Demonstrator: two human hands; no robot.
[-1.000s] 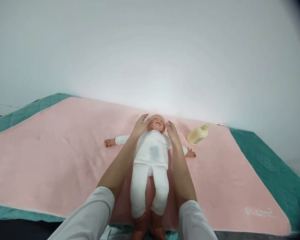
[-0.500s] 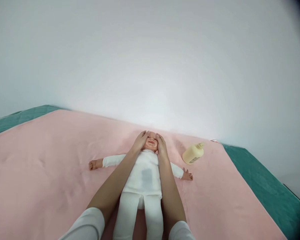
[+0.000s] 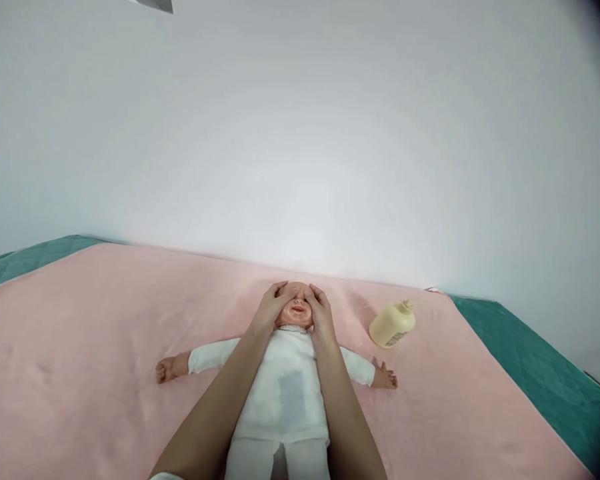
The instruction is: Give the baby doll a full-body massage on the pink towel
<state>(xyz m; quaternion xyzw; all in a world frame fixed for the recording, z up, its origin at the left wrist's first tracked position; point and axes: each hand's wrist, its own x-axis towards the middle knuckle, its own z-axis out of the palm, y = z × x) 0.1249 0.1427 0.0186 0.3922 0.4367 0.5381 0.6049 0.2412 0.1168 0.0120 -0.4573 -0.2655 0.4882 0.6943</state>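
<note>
A baby doll in white clothes lies on its back on a pink sheet, its arms spread to both sides. My left hand cups the left side of the doll's head, with the thumb lying over the eye area. On the other side my right hand curves round the head in the same way, its thumb near the other eye. Both forearms run along the doll's body. A grey-blue patch shows on the front of its top.
A pale yellow pump bottle stands on the sheet to the right of the doll's head. Green bedding shows beyond the sheet at both sides. A white wall rises right behind the bed.
The view has tilted upward, so the doll and bottle sit lower in the picture. My thumbs have moved inward over the doll's eyes; both hands stay on its head.
</note>
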